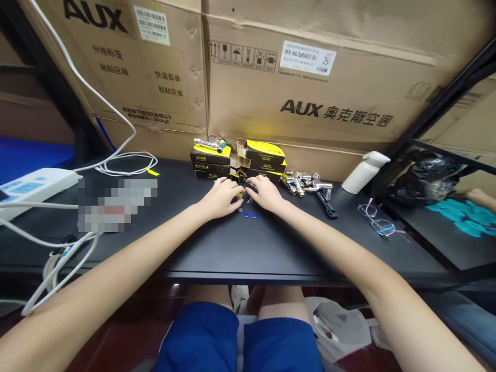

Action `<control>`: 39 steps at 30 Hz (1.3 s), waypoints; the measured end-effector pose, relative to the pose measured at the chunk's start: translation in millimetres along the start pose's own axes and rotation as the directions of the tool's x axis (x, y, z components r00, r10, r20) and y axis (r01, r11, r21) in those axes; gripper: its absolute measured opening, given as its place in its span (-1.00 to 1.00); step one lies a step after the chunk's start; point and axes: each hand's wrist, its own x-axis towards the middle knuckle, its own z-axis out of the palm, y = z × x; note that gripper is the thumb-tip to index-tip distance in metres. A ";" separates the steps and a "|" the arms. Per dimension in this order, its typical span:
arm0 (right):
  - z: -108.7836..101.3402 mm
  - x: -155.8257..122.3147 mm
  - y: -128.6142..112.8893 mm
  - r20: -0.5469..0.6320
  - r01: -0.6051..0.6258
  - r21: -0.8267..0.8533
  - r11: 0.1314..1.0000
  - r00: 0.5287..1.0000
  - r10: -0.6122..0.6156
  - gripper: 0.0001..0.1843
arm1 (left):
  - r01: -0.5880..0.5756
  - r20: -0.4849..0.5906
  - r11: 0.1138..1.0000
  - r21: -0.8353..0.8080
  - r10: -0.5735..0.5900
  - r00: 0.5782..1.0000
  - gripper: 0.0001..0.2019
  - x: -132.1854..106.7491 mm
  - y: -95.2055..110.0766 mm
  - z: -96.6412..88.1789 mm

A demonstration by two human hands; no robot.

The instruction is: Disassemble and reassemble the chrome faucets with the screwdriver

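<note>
Both my hands meet over the black table, close in front of the stacked black-and-yellow boxes (211, 170). My left hand (222, 199) has its thumb and fingers curled together by a small brass-coloured part (239, 196). Opposite it, my right hand (265, 194) is bent inward, its fingertips closed at a tiny dark piece that I cannot make out. Just below the fingers lie two small blue discs (247, 215) and a greyish disc (241, 210). A chrome tap (211, 144) rests on top of the left box stack. The hands partly cover the boxes' fronts.
Several chrome taps (300, 183) lie right of the boxes, beside a black strip-shaped object (327, 205). Farther right are a white bottle (364, 173) and eyeglasses (377, 219). A white power strip (42, 183) with cables occupies the left. Large cartons (248, 93) stand behind.
</note>
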 end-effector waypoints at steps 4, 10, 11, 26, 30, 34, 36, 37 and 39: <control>3.8 7.6 2.1 0.042 0.000 0.003 1.000 0.999 0.000 -0.79 | 0.041 0.055 0.987 -0.158 -0.032 0.998 -0.79 7.2 -7.1 1.7; -0.7 4.0 3.4 0.041 0.001 0.046 0.999 0.999 -0.003 -0.88 | 0.154 0.055 0.939 -0.306 -0.144 0.988 -0.61 12.6 -14.4 1.1; -0.7 3.0 3.7 0.038 0.003 0.059 0.998 0.999 -0.005 -0.89 | 0.166 0.055 0.929 -0.330 -0.157 0.986 -0.61 12.8 -14.8 1.4; -2.0 -18.5 -28.8 -0.186 0.116 0.440 0.890 0.982 -0.036 -0.81 | 0.222 0.048 0.886 -0.407 -0.221 0.974 -0.40 6.8 -12.2 6.6; -3.2 -18.8 -31.4 -0.070 0.124 0.418 0.900 0.992 -0.104 -0.77 | 0.240 0.059 0.887 -0.394 -0.236 0.970 -0.41 7.1 -11.5 4.6; -2.5 -20.6 -28.5 -0.045 0.146 0.422 0.895 0.989 -0.141 -0.70 | 0.227 0.073 0.880 -0.417 -0.216 0.974 -0.60 7.1 -15.3 7.0; -0.8 -22.0 -28.1 -0.049 0.151 0.424 0.893 0.988 -0.144 -0.68 | 0.215 0.083 0.882 -0.420 -0.199 0.977 -0.74 6.8 -15.9 7.4; 0.3 -22.6 -27.9 -0.054 0.149 0.419 0.896 0.989 -0.139 -0.67 | 0.213 0.083 0.884 -0.416 -0.197 0.977 -0.79 6.5 -15.6 7.1; 2.5 -23.6 -27.0 -0.063 0.138 0.409 0.902 0.990 -0.122 -0.68 | 0.213 0.074 0.890 -0.404 -0.201 0.977 -0.82 5.4 -14.0 5.5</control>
